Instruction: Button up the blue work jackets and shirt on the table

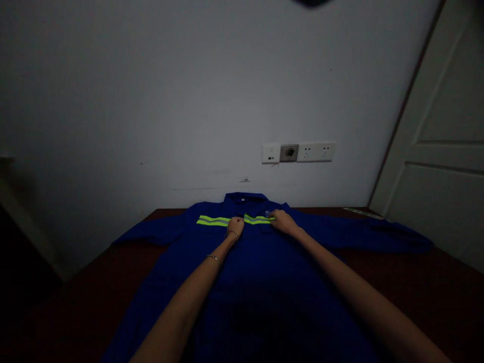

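A blue work jacket with yellow-green and grey reflective strips across its chest lies spread out, collar toward the wall and sleeves stretched to both sides. My left hand, with bracelets on its wrist and forearm, is closed on the jacket's front by the inner end of the left strip. To its right, my right hand pinches the cloth at the outer end of the right strip, just beside a small pale chest mark. The fingertips of both hands are partly hidden.
Under the jacket is a dark reddish-brown table, its far edge against a grey wall. Wall sockets sit above the collar's right. A panelled door stands at the right. A thin pale strip lies near the back right edge.
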`<state>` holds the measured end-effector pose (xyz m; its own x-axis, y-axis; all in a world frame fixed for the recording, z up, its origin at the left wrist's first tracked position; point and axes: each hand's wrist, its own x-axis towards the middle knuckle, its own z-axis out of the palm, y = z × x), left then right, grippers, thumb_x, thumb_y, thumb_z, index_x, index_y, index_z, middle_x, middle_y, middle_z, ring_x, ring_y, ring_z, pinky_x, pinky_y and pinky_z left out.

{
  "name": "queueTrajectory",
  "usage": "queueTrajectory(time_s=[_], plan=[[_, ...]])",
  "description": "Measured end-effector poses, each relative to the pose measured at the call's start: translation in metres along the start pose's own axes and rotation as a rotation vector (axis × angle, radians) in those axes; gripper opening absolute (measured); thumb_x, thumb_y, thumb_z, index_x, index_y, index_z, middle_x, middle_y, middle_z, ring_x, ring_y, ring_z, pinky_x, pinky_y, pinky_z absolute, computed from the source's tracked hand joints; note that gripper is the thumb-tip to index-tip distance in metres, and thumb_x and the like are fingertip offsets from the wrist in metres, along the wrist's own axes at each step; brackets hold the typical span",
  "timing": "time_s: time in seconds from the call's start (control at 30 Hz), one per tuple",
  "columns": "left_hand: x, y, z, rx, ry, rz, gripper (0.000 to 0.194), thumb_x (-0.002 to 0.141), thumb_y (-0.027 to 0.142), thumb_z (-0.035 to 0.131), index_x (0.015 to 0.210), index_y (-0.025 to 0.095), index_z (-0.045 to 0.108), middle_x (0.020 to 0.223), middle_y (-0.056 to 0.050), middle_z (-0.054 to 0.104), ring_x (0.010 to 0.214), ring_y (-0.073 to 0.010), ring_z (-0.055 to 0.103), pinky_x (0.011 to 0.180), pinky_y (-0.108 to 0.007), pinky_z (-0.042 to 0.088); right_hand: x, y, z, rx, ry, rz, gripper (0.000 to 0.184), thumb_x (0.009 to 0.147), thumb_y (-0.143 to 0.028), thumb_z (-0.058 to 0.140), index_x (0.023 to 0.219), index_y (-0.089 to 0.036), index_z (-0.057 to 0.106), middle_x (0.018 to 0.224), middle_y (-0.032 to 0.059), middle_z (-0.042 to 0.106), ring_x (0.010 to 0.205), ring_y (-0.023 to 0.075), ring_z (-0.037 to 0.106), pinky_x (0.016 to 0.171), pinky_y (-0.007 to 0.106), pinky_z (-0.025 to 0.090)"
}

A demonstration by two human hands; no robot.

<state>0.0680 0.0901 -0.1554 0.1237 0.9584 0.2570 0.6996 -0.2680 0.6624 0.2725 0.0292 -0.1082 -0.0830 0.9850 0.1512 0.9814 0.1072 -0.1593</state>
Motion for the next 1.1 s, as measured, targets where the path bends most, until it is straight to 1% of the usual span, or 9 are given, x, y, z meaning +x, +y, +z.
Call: queueTrajectory(time_s=[0.17,0.3,0.43,0.53,0.6,0.7,0.87,1.0,1.1], plan=[[-0.001,-0.002,0.0,-0.077,0.012,0.019,0.031,0.078,0.022,0.041,0.073,0.013,0.07,0.076,-0.005,0.068,0.077,-0.0183,0.061,0.07,-0.024,0.043,-0.004,-0.054,0.005,0.17,0.007,-0.245,0.031,0.076,-0.014,0.044,0.097,-0.014,0.067,0.094,0.0084,0.067,0.088,0.0184,0.059,0.076,0.024,0.04],[0.002,-0.007,0.0,-0.14,-0.017,0.015,0.026,0.076,0.021,0.045,0.073,0.014,0.07,0.079,-0.005,0.068,0.08,-0.0179,0.06,0.072,-0.023,0.043,-0.034,-0.082,-0.001,0.331,-0.075,-0.454,0.026,0.073,-0.015,0.049,0.092,-0.014,0.066,0.078,0.0042,0.065,0.066,0.0128,0.056,0.062,0.021,0.039],[0.007,-0.012,0.0,-0.244,-0.054,-0.03,0.025,0.075,0.021,0.047,0.078,0.013,0.071,0.082,-0.005,0.069,0.084,-0.0187,0.06,0.074,-0.024,0.044,-0.088,-0.098,-0.027,0.493,-0.353,-0.622,0.033,0.08,-0.04,0.051,0.093,-0.014,0.065,0.072,0.0021,0.062,0.062,0.0104,0.055,0.056,0.019,0.039],[0.007,-0.014,-0.002,-0.336,-0.083,-0.069,0.024,0.073,0.021,0.05,0.082,0.011,0.071,0.082,-0.005,0.069,0.082,-0.0184,0.061,0.074,-0.025,0.045,-0.128,-0.104,-0.046,0.47,-0.572,-0.668,0.045,0.07,-0.052,0.06,0.096,-0.015,0.064,0.073,0.0012,0.063,0.063,0.0107,0.056,0.055,0.019,0.039],[0.007,-0.016,-0.005,-0.393,-0.097,-0.082,0.024,0.072,0.021,0.052,0.085,0.011,0.07,0.084,-0.005,0.07,0.084,-0.0178,0.061,0.076,-0.025,0.046,-0.151,-0.104,-0.052,0.419,-0.628,-0.697,0.049,0.063,-0.051,0.067,0.098,-0.017,0.063,0.077,0.0011,0.064,0.065,0.0111,0.057,0.055,0.018,0.04],[0.005,-0.022,-0.011,-0.456,-0.117,-0.093,0.025,0.069,0.02,0.055,0.087,0.011,0.07,0.088,-0.006,0.07,0.086,-0.0173,0.061,0.078,-0.025,0.046,-0.181,-0.104,-0.053,0.33,-0.604,-0.717,0.038,0.067,-0.04,0.066,0.099,-0.019,0.063,0.083,0.0014,0.065,0.067,0.0115,0.059,0.055,0.019,0.039],[-0.004,-0.038,-0.027,-0.493,-0.167,-0.126,0.025,0.066,0.015,0.055,0.085,0.01,0.07,0.088,-0.007,0.07,0.084,-0.0183,0.062,0.074,-0.025,0.048,-0.232,-0.126,-0.058,0.178,-0.424,-0.774,0.018,0.074,-0.022,0.056,0.09,-0.02,0.063,0.084,0.0021,0.067,0.07,0.0143,0.061,0.057,0.022,0.038],[-0.021,-0.042,-0.044,-0.478,-0.197,-0.135,0.021,0.065,0.012,0.053,0.077,0.011,0.07,0.087,-0.006,0.07,0.085,-0.0168,0.061,0.075,-0.024,0.047,-0.269,-0.156,-0.062,0.165,-0.499,-1.014,0.019,0.074,-0.021,0.055,0.092,-0.02,0.061,0.083,0.0019,0.068,0.067,0.0146,0.061,0.05,0.022,0.035],[-0.036,-0.038,-0.053,-0.457,-0.207,-0.134,0.022,0.065,0.007,0.051,0.075,0.012,0.069,0.087,-0.005,0.069,0.087,-0.0152,0.06,0.077,-0.022,0.046,-0.287,-0.17,-0.05,0.128,-0.599,-1.118,0.021,0.078,-0.016,0.048,0.094,-0.018,0.061,0.081,0.0038,0.068,0.062,0.0141,0.061,0.044,0.023,0.032]])
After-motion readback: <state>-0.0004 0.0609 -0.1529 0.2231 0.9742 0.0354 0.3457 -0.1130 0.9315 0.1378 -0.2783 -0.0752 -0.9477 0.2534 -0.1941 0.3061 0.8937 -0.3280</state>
